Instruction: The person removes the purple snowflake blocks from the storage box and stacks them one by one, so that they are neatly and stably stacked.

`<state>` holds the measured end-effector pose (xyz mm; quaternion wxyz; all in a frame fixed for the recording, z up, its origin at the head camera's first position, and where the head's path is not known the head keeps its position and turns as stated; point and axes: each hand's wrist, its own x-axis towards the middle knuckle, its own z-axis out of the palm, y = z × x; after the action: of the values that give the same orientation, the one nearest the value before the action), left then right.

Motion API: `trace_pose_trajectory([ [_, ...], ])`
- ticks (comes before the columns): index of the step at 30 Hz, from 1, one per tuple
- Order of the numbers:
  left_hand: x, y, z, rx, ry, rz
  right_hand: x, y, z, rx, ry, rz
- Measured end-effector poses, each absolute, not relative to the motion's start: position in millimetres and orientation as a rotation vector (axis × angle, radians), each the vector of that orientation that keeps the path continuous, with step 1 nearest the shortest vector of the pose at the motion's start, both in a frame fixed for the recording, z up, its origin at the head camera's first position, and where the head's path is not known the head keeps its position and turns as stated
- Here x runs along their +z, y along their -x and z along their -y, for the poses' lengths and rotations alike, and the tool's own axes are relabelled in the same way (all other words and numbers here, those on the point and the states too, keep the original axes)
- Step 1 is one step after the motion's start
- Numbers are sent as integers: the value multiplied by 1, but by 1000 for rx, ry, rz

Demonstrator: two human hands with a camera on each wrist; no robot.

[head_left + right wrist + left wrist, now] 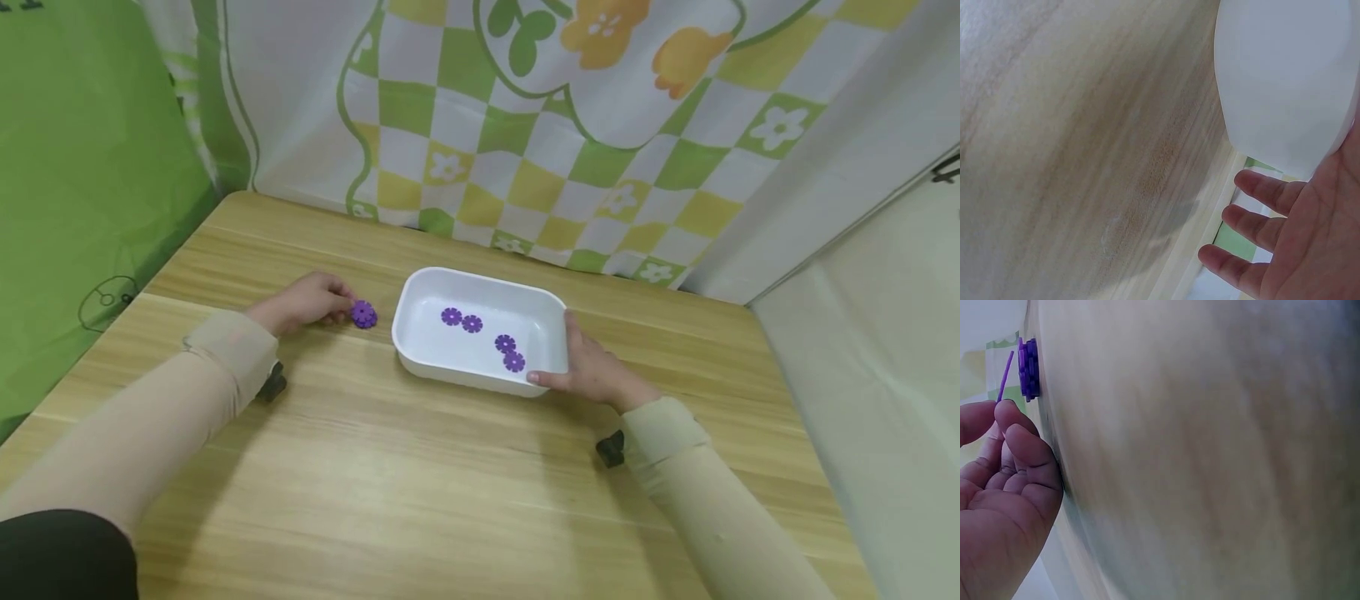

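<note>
Wooden table (420,492) is bearing a white tray (457,354), its right end being gripped by the right hand (596,367). Left of the tray, the left hand (307,302) is working beside a purple stack (1029,370), thumb and finger pinching one purple disc (1005,376). Four further discs (472,324) are lying inside the tray.

"What's the tray (457,348) made of?"
"Smooth, softly glossy plastic, apparently; the purple discs (363,313) at left too."
"And the table (420,500)?"
"Wood-grained, faintly shiny; the far curtain (517,179) looks like cloth."
</note>
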<state>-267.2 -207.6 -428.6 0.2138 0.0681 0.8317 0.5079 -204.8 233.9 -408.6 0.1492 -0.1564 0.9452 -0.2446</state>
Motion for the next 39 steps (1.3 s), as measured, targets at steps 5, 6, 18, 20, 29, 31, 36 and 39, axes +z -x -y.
trace_pose_trajectory([
  [5,-430,267,206,1396,-203,-2313,-410,205,-235,-712,445,-2715],
  [6,-429,266,205,1392,-205,-2314,-411,205,-235,-715,446,-2715],
  [18,-424,263,203,1360,-215,-2341,-409,206,-235,-751,489,-2715],
  [20,-423,262,203,1359,-214,-2344,-408,206,-234,-758,507,-2717],
  [29,-425,263,203,1347,-198,-2349,-406,205,-233,-736,482,-2711],
  [31,-425,263,202,1341,-200,-2351,-406,205,-232,-738,478,-2709],
  [36,-425,263,202,1315,-209,-2361,-406,205,-233,-753,465,-2697],
  [39,-426,264,202,1299,-215,-2372,-407,205,-233,-749,458,-2694],
])
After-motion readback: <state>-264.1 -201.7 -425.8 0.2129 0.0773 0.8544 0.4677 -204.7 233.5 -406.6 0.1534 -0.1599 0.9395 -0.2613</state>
